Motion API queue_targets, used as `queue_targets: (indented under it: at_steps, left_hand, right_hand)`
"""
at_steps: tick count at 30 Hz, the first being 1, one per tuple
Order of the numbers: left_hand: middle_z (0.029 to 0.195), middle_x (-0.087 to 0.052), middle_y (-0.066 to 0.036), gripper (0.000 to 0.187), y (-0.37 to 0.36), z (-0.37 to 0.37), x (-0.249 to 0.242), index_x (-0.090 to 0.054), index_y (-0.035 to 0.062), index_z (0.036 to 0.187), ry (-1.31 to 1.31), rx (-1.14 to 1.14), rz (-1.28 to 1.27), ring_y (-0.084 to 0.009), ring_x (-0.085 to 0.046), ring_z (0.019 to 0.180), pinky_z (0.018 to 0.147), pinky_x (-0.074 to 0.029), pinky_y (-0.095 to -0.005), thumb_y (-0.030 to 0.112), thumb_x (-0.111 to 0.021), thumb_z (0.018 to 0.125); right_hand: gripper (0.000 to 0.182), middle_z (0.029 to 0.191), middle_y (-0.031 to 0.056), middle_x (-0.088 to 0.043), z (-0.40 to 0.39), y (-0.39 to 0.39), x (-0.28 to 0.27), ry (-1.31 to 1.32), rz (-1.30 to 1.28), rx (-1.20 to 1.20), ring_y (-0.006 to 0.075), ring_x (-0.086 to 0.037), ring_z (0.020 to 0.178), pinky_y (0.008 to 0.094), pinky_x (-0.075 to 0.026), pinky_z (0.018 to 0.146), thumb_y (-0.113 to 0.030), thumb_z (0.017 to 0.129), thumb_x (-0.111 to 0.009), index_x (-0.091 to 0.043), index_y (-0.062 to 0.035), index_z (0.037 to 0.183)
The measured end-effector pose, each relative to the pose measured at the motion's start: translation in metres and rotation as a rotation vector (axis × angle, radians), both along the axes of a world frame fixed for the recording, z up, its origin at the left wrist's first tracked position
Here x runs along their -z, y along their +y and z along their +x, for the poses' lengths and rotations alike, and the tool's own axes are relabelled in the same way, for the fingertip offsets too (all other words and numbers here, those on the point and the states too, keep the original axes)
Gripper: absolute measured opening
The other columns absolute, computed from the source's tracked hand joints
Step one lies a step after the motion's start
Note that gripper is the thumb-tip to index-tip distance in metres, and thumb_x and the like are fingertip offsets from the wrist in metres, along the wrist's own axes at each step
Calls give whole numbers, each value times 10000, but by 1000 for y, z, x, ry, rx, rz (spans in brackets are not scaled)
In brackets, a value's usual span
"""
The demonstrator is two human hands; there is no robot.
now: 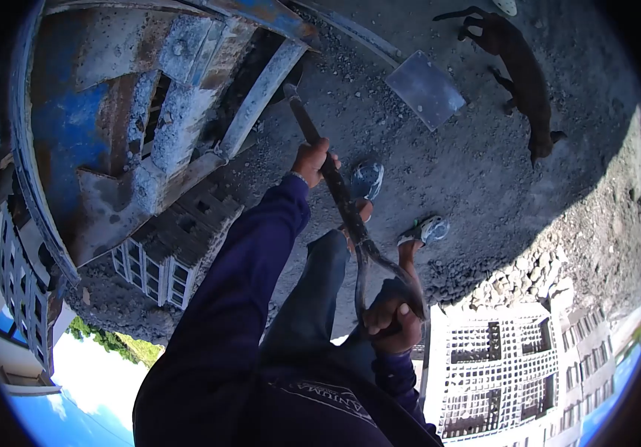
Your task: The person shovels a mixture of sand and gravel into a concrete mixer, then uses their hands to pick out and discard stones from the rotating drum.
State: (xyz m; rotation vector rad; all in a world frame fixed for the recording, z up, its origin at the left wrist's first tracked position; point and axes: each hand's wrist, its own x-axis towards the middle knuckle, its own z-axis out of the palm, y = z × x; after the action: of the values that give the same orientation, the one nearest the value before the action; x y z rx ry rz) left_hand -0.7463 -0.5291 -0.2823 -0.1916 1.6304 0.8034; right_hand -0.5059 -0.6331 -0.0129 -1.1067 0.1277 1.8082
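A long-handled shovel (341, 195) runs diagonally across the middle, its forked grip end low and near my body. My left hand (313, 162) is wrapped round the upper part of its dark shaft, with the arm stretched forward. Close to my waist, my right hand (393, 325) is closed on the grip at the forked end. The shovel's far end lies in shadow beside a rusty blue metal machine (74, 123), and its blade is mostly hidden. My two shoes (433, 229) stand on the grey gravelly ground beyond the grip.
Another shovel's flat square blade (426, 89) lies on the ground ahead. A dark dog (525, 74) is at the upper right. Hollow concrete blocks (156, 272) are stacked at left, below the machine. Lattice blocks (495, 365) and loose rubble (532, 276) are at lower right.
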Motion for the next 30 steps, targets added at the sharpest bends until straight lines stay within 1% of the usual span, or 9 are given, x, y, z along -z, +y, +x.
queue_targets:
  at_steps: [2,6,7,8,10,11,21,26,30]
  left_hand:
    - [757,-559,-120,294,5,29,8,-486,-26,960,21,-66,-29,-245,-610,651,598,-569,-402,240,-601,908]
    - [792,-613,-148,298,4,50,35,-483,-24,964,-63,21,-25,-281,-670,641,553,-590,-435,249,-593,918]
    - [745,-599,-131,261,6,51,42,-493,-10,954,-26,-66,-36,-269,-655,619,535,-573,-437,221,-603,904]
    - [745,-599,-131,261,12,47,48,-493,-10,954,-25,-64,-29,-269,-655,619,535,-573,-437,221,-603,904]
    - [711,-584,-109,194,16,25,56,-518,8,925,-69,-357,-40,-247,-619,574,500,-532,-420,168,-616,876]
    - [697,-577,-102,169,15,9,62,-527,15,899,-106,-300,-4,-238,-598,556,489,-509,-407,150,-620,860]
    - [651,-568,-94,147,-6,35,64,-538,20,798,-39,-281,21,-224,-575,522,449,-479,-396,131,-633,807]
    - [647,-566,-92,170,-24,61,43,-517,25,781,-9,-298,0,-219,-574,510,443,-489,-394,143,-635,816]
    - [646,-555,-88,202,-52,80,7,-479,22,896,15,-232,-41,-206,-563,492,423,-487,-369,124,-636,820]
  right_hand:
    - [680,538,53,-456,40,-1,35,-33,25,-49,168,-438,388,321,-455,453,-243,902,-496,-215,39,1453]
    - [662,556,49,-492,98,-4,89,-79,-39,-103,171,-516,444,316,-470,472,-249,901,-507,-250,16,1450]
    - [607,557,58,-497,98,-8,89,-48,-104,-53,171,-536,457,304,-475,479,-234,884,-548,-361,11,1408]
    - [607,557,58,-497,91,-6,80,-47,-98,-51,171,-536,457,304,-475,479,-234,884,-548,-361,11,1408]
    - [560,545,52,-478,65,-8,49,-289,-301,-142,160,-527,453,288,-468,479,-231,856,-603,-468,23,1336]
    - [532,533,35,-454,49,-10,39,-332,-289,-105,148,-508,441,270,-452,473,-237,825,-651,-535,43,1262]
    - [248,524,46,-434,73,-35,50,-282,-328,-16,177,-449,395,293,-409,409,-179,846,-571,-590,26,983]
    - [278,528,55,-462,110,-51,51,-288,-382,-59,194,-472,397,332,-424,410,-240,884,-552,-594,14,988]
    - [323,547,47,-498,131,-78,23,-209,-398,-34,206,-483,400,348,-432,414,-266,892,-550,-594,18,1040]
